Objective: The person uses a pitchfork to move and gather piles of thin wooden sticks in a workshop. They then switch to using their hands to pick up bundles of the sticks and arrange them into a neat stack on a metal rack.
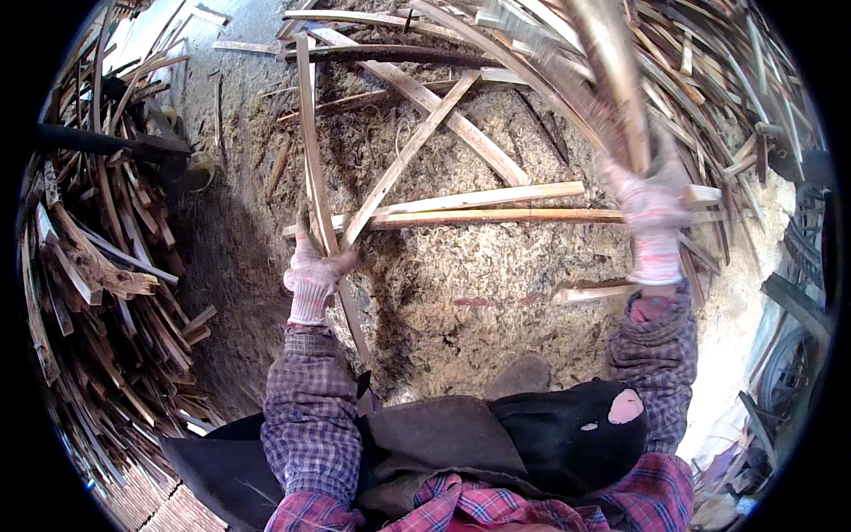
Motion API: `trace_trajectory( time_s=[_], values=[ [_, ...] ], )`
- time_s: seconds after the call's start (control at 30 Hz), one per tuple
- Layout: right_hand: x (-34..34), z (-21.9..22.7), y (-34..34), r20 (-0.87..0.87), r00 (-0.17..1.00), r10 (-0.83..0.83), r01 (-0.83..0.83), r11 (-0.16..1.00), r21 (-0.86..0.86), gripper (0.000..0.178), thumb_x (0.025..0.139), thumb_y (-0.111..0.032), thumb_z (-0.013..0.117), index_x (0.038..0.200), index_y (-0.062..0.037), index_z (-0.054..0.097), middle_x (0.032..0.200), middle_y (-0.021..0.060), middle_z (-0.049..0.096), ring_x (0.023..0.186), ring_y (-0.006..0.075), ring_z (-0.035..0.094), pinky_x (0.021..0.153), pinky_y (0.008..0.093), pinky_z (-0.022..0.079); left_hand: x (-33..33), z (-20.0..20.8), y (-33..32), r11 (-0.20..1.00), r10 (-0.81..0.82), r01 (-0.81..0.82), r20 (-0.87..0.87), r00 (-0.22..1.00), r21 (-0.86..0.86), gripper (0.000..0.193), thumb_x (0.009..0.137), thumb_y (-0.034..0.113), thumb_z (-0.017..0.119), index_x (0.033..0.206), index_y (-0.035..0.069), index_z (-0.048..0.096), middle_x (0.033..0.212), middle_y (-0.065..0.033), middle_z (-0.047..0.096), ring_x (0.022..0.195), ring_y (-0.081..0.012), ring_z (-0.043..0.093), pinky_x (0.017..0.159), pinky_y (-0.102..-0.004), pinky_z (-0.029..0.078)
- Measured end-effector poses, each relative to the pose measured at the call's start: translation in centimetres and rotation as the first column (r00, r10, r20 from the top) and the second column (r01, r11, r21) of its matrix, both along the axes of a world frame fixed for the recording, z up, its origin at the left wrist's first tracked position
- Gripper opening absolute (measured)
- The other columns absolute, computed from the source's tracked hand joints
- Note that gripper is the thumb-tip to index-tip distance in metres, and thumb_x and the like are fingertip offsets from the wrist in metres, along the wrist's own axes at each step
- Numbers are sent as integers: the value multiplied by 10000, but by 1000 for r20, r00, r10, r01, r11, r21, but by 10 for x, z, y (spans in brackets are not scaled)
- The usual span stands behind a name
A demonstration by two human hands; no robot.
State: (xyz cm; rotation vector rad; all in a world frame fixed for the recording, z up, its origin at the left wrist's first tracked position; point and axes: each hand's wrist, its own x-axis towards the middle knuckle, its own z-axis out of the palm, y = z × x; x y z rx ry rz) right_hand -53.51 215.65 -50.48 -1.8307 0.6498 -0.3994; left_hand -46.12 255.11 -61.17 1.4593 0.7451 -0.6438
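Note:
My left hand (pixel 314 270), in a pale knit glove with pink on it, is closed around a long thin wooden strip (pixel 312 142). The strip's lower end runs down past my wrist. A second strip (pixel 412 158) slants up and right from beside the thumb; I cannot tell whether it is gripped too. My right hand (pixel 651 199), gloved alike and smeared by motion, grips a blurred piece of wood (pixel 616 80) that points away from me. Between the hands, two pale strips (pixel 496 204) lie nearly side by side across the ground.
Wood pieces are heaped at the left (pixel 115 266) and far right (pixel 709 80). More strips (pixel 452 115) cross on the sawdust-strewn ground (pixel 479 310). A dark bar (pixel 106 142) juts in at the left. A wheel (pixel 789 368) stands at the right edge. A dark cloth (pixel 443 434) covers my lap.

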Motion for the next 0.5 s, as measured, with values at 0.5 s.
trace_trajectory(
  time_s=[0.5],
  values=[
    [-36, 22, -9, 352, 934, -66, 80, 997, -24, 617, 803, -265, 650, 1251, 48, 364, 1096, 166, 555, 938, 233, 586, 791, 298, 499, -4, 52, 2, 709, -545, 424, 55, 837, 564, 1130, 572, 163, 780, 1424, 93, 41, 1124, -146, 556, 959, -217, 563, 861, -287, 452]
  ],
)
